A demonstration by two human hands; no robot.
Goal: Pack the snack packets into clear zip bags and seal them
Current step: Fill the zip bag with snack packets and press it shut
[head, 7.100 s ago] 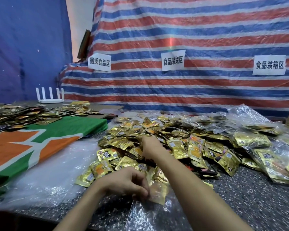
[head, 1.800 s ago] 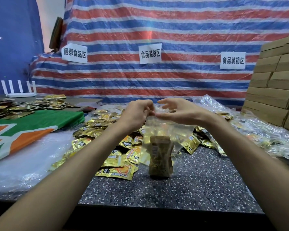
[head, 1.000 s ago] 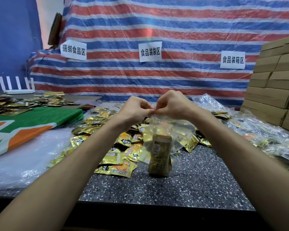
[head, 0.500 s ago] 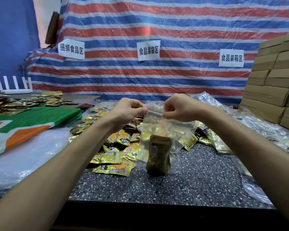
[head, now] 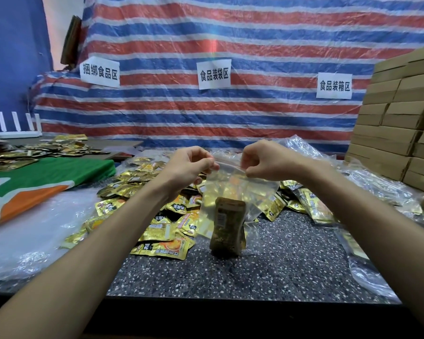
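Near table edge: speckled dark tabletop (head: 279,272). A clear zip bag (head: 240,189) stands upright on it, its bottom seemingly resting on the surface and its top held up. A stack of gold snack packets (head: 228,223) sits low in the bag, narrow side toward the camera.

At the bag's top: the left hand (head: 189,165) pinches the left end of the zip strip, thumb against curled fingers. The right hand (head: 264,162) pinches the strip further right in the same way. A short bare stretch of strip shows between them.

Handling, as judged: thin, limp, slick film with a light load that hangs low. The body would crumple or slip if squeezed. The zip strip is the stiffest part and the best place to hold, pressed between thumb and forefinger.

Behind: a loose pile of packets (head: 162,231), a green-and-orange cloth (head: 47,177) to the left, and stacked cartons (head: 402,133) to the far right.

Change: a second ago the hands met thumb to thumb at mid-strip, and they now sit apart, which reads as a sealing stroke run outward. Seven seconds ago the bag lay flat under the left hand while the right reached into the pile.
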